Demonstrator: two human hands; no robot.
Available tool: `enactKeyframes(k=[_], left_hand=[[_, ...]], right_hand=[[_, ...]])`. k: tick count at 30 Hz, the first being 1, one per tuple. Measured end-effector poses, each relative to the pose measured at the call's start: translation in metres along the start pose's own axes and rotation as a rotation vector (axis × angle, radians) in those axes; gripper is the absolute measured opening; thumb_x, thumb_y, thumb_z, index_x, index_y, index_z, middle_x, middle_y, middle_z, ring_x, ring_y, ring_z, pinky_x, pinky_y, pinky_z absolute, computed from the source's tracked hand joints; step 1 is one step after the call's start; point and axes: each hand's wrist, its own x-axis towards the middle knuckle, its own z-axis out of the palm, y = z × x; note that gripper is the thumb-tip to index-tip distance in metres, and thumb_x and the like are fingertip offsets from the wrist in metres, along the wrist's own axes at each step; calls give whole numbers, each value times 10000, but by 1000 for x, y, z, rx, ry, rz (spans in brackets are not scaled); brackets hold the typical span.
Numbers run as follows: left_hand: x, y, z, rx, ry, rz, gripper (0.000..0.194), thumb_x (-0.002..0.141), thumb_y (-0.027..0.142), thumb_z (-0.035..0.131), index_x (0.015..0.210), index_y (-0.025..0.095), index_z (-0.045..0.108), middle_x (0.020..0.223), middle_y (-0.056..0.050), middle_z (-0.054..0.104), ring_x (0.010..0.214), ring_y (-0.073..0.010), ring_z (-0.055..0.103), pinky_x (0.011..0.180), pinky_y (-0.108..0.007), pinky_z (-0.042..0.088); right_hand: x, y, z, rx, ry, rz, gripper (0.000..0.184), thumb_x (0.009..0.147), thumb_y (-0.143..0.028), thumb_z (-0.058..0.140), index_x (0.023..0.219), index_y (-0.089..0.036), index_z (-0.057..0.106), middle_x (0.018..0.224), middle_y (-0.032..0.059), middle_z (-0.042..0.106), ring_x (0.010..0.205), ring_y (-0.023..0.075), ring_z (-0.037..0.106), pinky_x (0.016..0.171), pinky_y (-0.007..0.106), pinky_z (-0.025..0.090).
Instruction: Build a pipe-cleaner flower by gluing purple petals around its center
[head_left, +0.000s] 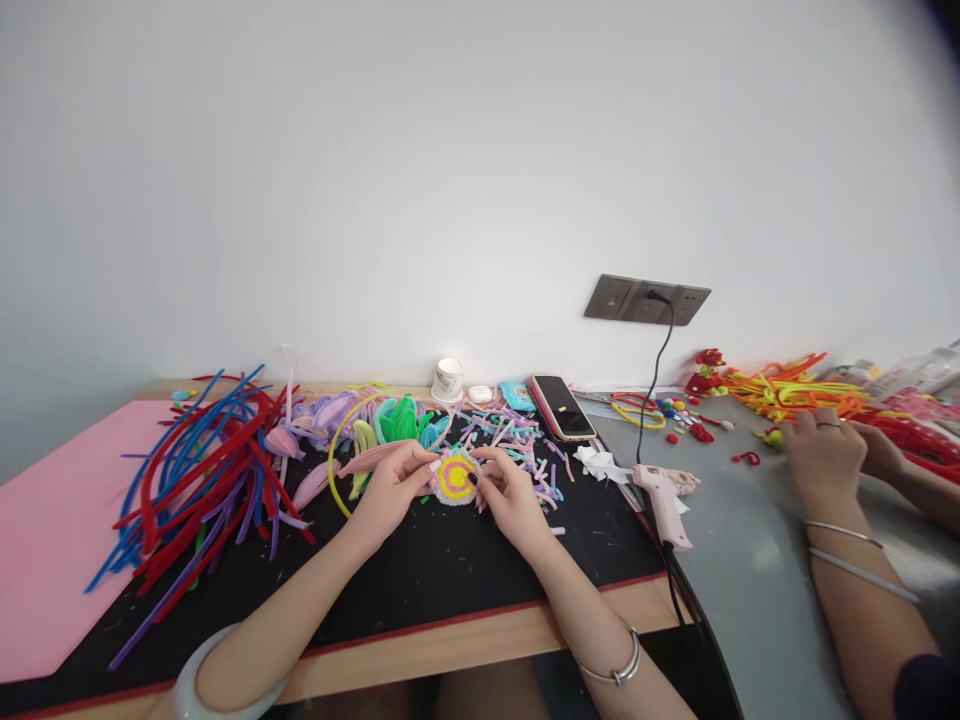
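Between my two hands is a round fuzzy coil (456,478) with a yellow centre, a pink ring, more yellow and a pale outer edge; it looks wound from pipe cleaners. My left hand (397,485) pinches its left edge between thumb and fingers. On the opposite side, my right hand (508,492) grips the right edge, with a small dark bit showing at its fingertips. Just behind lie green looped pipe cleaners (403,420) and many short pastel cut pieces (517,445). A yellow pipe cleaner (331,465) curves up beside my left hand.
Red and blue pipe cleaners (217,480) heap at left on a pink sheet (60,520) and black mat (375,600). A phone (562,407), paper cup (448,380) and corded pink glue gun (661,503) stand behind and right. Another person's hands (825,450) work at the grey table.
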Motion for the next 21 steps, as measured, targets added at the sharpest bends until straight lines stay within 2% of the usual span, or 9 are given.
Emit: enactKeyframes(k=[6, 14, 21], left_hand=[[-3, 3, 0, -33, -24, -37, 326, 692, 452, 703, 801, 189, 545, 709, 22, 627, 687, -153, 626, 697, -325, 547], [-2, -3, -3, -64, -46, -40, 309, 694, 437, 704, 811, 197, 548, 800, 4, 649, 779, -178, 647, 720, -337, 556], [-1, -3, -3, -77, -45, -46, 305, 664, 418, 726, 768, 188, 555, 772, 22, 617, 728, -155, 632, 735, -350, 555]], right_hand=[[-1, -3, -1, 8, 8, -19, 347, 853, -214, 485, 1199, -211, 466, 646, -54, 504, 515, 98, 506, 514, 224, 440], [-2, 1, -3, -43, -22, -42, 318, 856, -177, 464, 1159, -214, 553, 641, -49, 467, 518, 98, 503, 519, 230, 438], [-2, 0, -3, -41, -48, -29, 335, 851, -169, 458, 1173, -215, 537, 639, -49, 479, 521, 103, 507, 530, 237, 443]])
